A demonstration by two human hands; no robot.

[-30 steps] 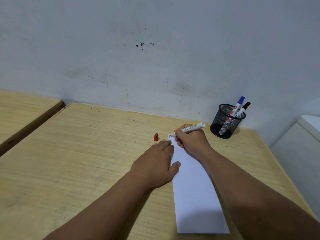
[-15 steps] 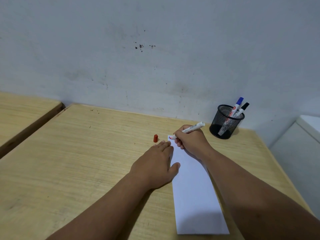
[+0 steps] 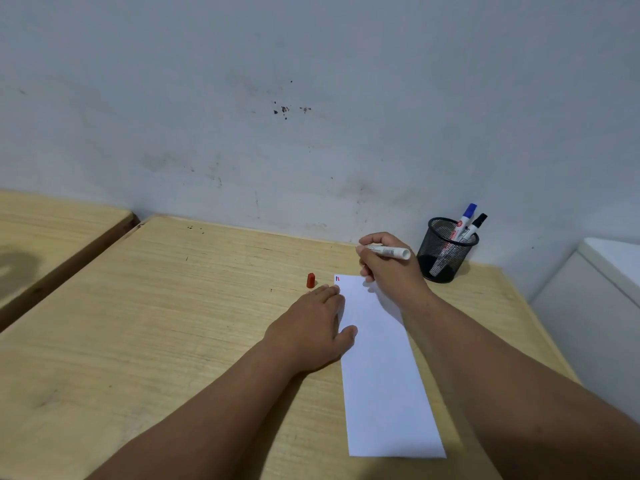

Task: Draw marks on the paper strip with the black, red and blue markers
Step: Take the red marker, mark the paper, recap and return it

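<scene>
So the right hand (image 3: 388, 271) has lifted off the paper strip (image 3: 381, 358) since a second ago, when the tip was down at the strip's far left corner. Now it's up toward the counter's (image 3: 173, 323) back edge, fingers clenched around the uncapped red marker (image 3: 389, 251).

The left hand (image 3: 311, 327) lies flat and released, pinning the strip's left edge. Tiny marks (image 3: 337, 278) sit in that far corner, red with what looks like blue.

What could go wrong: the red cap (image 3: 311, 280) stands loose just past the left fingertips, so one nudge and it rolls away. The wet tip could also smear if the hand drags back across, and letting go of the strip lets it slide. The blue marker (image 3: 465, 218) and black marker (image 3: 478, 223) wait in the mesh cup (image 3: 446, 251) near the back right corner.
</scene>
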